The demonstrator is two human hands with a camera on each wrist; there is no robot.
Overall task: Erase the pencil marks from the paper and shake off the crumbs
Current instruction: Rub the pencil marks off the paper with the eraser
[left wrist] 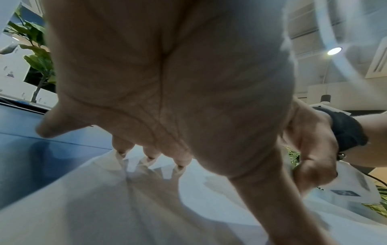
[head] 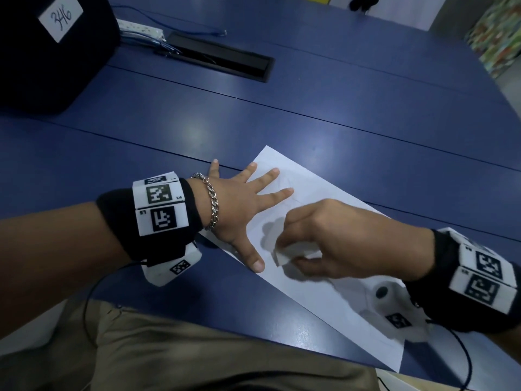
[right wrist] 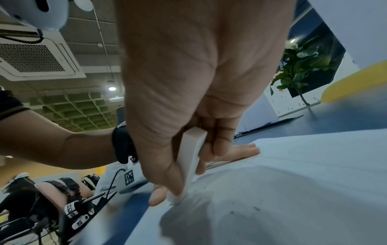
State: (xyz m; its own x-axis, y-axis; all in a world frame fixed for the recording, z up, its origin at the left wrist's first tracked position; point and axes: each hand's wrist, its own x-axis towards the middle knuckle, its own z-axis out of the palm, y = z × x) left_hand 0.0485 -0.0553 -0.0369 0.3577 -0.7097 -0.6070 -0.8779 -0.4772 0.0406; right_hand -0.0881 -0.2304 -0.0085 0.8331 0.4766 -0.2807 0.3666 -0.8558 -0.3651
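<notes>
head view shows the paper (head: 324, 266) lying flat and skewed on the blue table (head: 282, 122), its near corner over the edge. faint pencil marks (head: 284, 183) sit just beyond the left hand (head: 239, 213), which presses down with fingers spread and straight. the right hand (head: 332, 244) pinches a white eraser (head: 282, 256), its tip on the sheet. dark crumbs (right wrist: 244, 211) dot the paper nearby. best to rub in short strokes away from the holding hand, so the sheet doesn't buckle.

Pencil marks on paper (head: 318, 190) too faint to read. Right hand (head: 335, 244) hides most of eraser (head: 282, 256) (edges blurred). Bag (head: 42, 52) cut by frame edge.
</notes>
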